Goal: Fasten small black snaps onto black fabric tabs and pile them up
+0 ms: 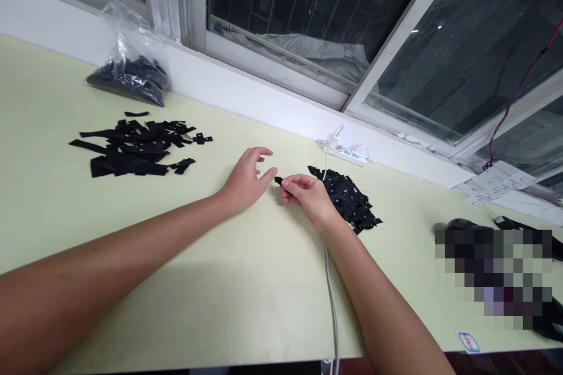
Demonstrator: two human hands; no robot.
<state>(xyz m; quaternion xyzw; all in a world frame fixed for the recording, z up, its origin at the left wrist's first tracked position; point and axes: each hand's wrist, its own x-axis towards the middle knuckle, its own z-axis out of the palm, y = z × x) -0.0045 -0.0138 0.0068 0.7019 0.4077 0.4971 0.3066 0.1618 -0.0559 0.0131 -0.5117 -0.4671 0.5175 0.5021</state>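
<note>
Over the middle of the table, my right hand (305, 193) pinches a small black fabric strip (278, 180) between thumb and fingers. My left hand (250, 179) is just left of it, thumb and fingers apart with nothing between them; its thumb tip is close to the strip's end. Beside my right hand, partly behind it, lies a heap of small black pieces with white marks (349, 199). Farther left spreads a loose pile of longer black strips (132, 149).
A clear plastic bag (127, 70) of black pieces stands at the back left. By the wall is a white power strip (347, 153); its pale cable (328, 281) runs under my right arm to the front edge. Dark, partly blurred items (472, 234) lie at the right.
</note>
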